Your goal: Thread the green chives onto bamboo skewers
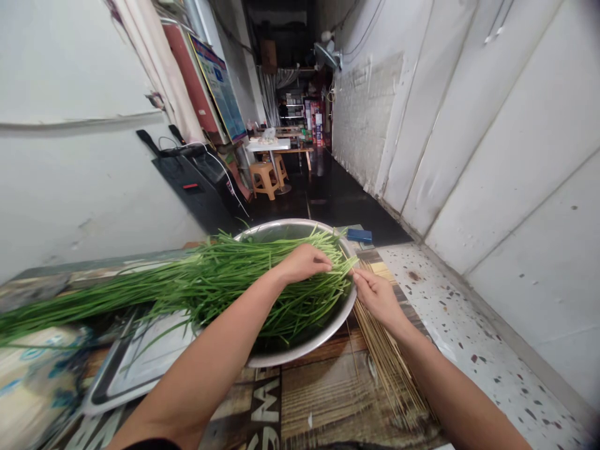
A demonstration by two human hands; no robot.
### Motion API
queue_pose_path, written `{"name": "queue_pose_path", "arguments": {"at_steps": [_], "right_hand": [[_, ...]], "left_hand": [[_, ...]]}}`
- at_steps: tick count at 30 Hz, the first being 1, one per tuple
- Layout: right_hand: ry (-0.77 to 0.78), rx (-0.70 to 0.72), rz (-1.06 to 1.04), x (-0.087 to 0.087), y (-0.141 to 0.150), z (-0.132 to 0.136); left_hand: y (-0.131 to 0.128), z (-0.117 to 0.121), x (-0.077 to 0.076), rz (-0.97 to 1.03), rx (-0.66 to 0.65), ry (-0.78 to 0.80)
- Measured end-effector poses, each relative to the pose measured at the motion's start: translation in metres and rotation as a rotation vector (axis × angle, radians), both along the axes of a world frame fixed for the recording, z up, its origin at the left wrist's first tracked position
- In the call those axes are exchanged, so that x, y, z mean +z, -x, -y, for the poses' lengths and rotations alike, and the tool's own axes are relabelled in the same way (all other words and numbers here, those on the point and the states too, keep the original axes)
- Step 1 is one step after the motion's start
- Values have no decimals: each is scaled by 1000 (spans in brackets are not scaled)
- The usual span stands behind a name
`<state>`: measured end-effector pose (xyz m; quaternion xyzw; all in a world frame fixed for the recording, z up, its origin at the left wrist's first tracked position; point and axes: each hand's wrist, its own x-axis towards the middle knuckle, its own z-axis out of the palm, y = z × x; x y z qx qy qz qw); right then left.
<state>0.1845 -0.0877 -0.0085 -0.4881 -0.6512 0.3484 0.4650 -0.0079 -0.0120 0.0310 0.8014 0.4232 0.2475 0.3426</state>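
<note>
A large heap of green chives (pixel 229 269) lies across a metal basin (pixel 323 342), pale ends to the right and long leaves trailing left over its rim. My left hand (pixel 304 262) rests over the pale ends, closed in a pinch on some chives. At the basin's right rim my right hand (pixel 379 299) is closed, thumb and forefinger pinching a thin stick, apparently a bamboo skewer, mostly hidden by the fingers and chive ends. Below that hand, many loose bamboo skewers (pixel 382 356) lie on the wooden table (pixel 323 394).
Left of the basin are a white tray (pixel 150 350) and a plastic-wrapped bundle (pixel 40 381). A blue box (pixel 359 235) sits beyond the right rim. Further off stand a black case (pixel 192 181), orange stools (pixel 265 179) and a white table (pixel 269 145). A wall (pixel 510 125) runs along the right.
</note>
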Motion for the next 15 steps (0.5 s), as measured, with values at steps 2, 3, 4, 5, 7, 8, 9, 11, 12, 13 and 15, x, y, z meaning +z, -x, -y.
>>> {"name": "queue_pose_path", "arguments": {"at_steps": [2, 3, 4, 5, 7, 8, 9, 11, 12, 13, 15], "right_hand": [[9, 3, -5, -1, 0, 0], [8, 8, -6, -1, 0, 0], [6, 12, -4, -2, -1, 0], [3, 16, 1, -2, -1, 0], [2, 24, 12, -2, -1, 0], [3, 27, 16, -2, -1, 1], [2, 31, 19, -2, -1, 1], [-2, 38, 21, -1, -1, 1], [-3, 39, 20, -1, -1, 2], [-1, 39, 19, -1, -1, 2], [7, 37, 18, -1, -1, 2]], "left_hand": [[0, -2, -2, 14, 67, -29], [0, -3, -3, 43, 114, -36], [-1, -3, -4, 81, 162, -34], [-3, -3, -5, 120, 202, -23], [-8, -1, -7, 185, 251, 17], [-12, 0, -8, 208, 271, 36], [-15, 2, -8, 229, 292, 52], [-21, 6, -7, 284, 331, 91], [-23, 7, -7, 317, 346, 117], [-25, 8, -6, 349, 358, 148], [-26, 10, -4, 398, 369, 205]]}}
